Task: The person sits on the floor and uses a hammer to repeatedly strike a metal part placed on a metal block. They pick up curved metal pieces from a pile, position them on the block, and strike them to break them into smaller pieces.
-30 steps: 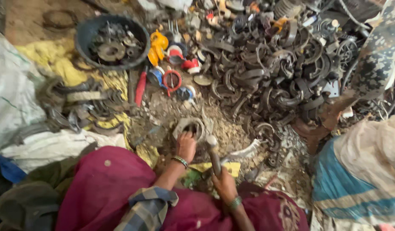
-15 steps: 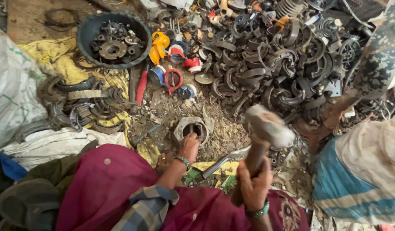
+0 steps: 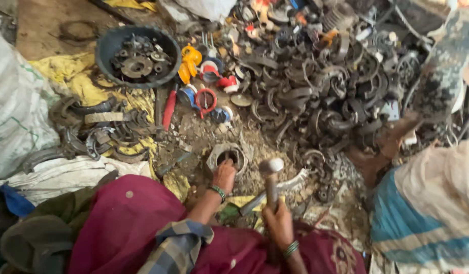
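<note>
A grey ring-shaped metal housing [image 3: 226, 152] lies on the dirty ground in front of me. My left hand [image 3: 224, 175] rests on its near rim and steadies it. My right hand [image 3: 278, 223] grips the handle of a hammer [image 3: 271, 175], whose grey head hovers just right of the ring, slightly above the ground. Both wrists wear green bangles. My lap is covered with maroon cloth [image 3: 128, 228].
A big heap of curved scrap metal parts [image 3: 321, 91] fills the upper right. A dark round tub [image 3: 138, 56] holds more parts at upper left. Red, yellow and blue plastic pieces [image 3: 204, 86] lie between. Another person in blue-striped cloth [image 3: 422, 213] sits at right. White sacks [image 3: 16, 116] lie left.
The hammer was low by the ring, rose high in my right hand, and has now come back down close beside the ring. My left hand stayed on the ring.
</note>
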